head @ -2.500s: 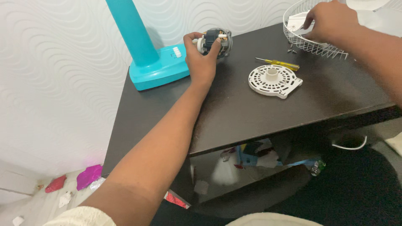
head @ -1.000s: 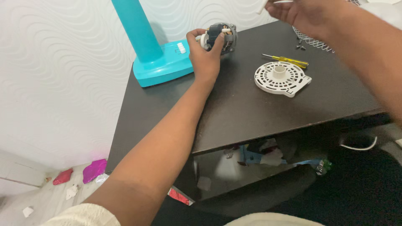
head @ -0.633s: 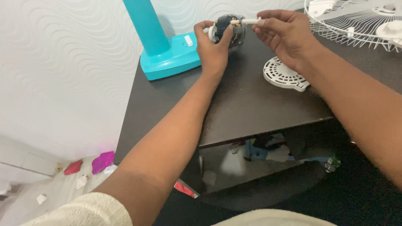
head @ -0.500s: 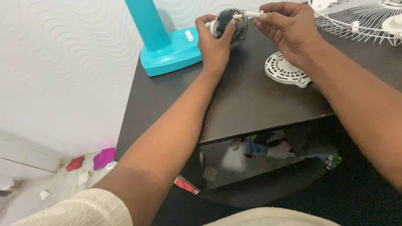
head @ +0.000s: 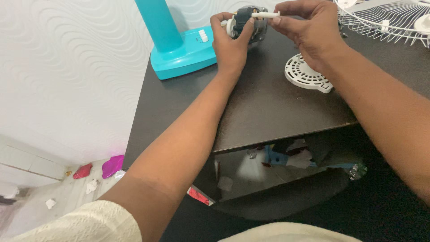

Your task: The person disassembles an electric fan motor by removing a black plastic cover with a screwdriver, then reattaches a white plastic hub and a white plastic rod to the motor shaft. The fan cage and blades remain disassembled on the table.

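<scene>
- Left hand (head: 230, 45) grips the small grey motor (head: 249, 21) on the dark table (head: 268, 107).
- Right hand (head: 304, 31), at the motor's three o'clock, pinches a white rod (head: 265, 15) touching it.

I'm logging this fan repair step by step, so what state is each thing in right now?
Fan motor: out of its housing, on the table, gripped by the left hand.
White peg: pinched in the right hand, held level at the motor.
Round white vented cover: detached, lying flat on the dark table.
White wire guard: off the fan, lying on the table.
Teal fan stand: upright, headless.
</scene>
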